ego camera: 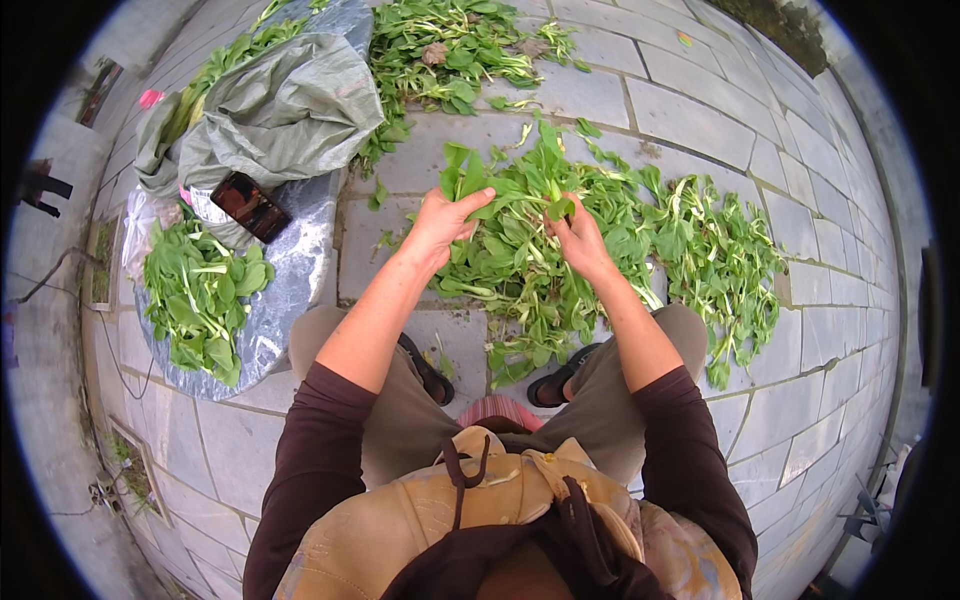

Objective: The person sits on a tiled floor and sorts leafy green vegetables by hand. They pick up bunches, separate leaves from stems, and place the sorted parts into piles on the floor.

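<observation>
Both hands are raised over a heap of leafy greens spread on the stone paving between my feet. My left hand pinches green leaves between thumb and fingers. A short way to its right, my right hand grips a leafy green plant near its stem end. Leaves bridge the gap between the two hands, and I cannot tell whether they belong to one plant. The fingertips of both hands are partly hidden by foliage.
At left, a grey marble-patterned slab carries a pile of greens, a smartphone, a grey-green woven sack and a white plastic bag. More greens lie on the paving ahead and at right. Dark shoes flank the heap.
</observation>
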A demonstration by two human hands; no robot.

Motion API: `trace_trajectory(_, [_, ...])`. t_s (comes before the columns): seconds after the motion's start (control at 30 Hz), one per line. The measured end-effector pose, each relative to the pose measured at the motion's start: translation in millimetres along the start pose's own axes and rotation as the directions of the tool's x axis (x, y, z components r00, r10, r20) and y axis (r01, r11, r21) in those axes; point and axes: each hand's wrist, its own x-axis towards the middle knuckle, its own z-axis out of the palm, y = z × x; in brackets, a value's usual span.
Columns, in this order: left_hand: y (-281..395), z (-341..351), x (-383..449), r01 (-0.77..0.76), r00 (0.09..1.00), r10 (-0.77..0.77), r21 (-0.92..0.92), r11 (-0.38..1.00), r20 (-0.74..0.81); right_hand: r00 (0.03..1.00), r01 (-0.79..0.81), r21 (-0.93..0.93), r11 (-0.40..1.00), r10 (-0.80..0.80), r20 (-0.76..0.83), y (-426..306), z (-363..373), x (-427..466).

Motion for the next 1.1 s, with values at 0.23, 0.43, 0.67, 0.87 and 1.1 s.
trace_trajectory(0.23, [0.3,-0.9,-0.1,-0.075,0.988,0.071,-0.021,0.997,-0.138,0.974,-0.151,0.537,0.83,0.219,-0.064,-28.0,-6.8,-0.7])
trace_trajectory(0.43, [15.0,-15.1,-1.4,-0.075,0.99,0.071,-0.031,0.997,-0.124,0.961,-0.277,0.748,0.603,0.175,0.215,-53.3,-20.4,-8.2])
trace_trajectory(0.67, [13.9,-19.2,4.6,-0.126,0.981,0.11,-0.092,0.988,-0.161,0.966,-0.111,0.521,0.846,-0.031,0.255,-44.7,-22.4,-7.5])
trace_trajectory(0.87, [17.6,-18.0,-1.7,-0.187,0.982,0.181,0.123,0.975,0.057,0.968,-0.152,0.114,0.982,0.124,0.22,-52.8,-22.7,-11.8])
trace_trajectory(1.1, [0.0,-3.7,-0.2,-0.094,0.991,0.068,0.233,0.968,0.117,0.931,-0.103,-0.109,0.989,0.135,0.339,-35.4,-14.9,-12.2])
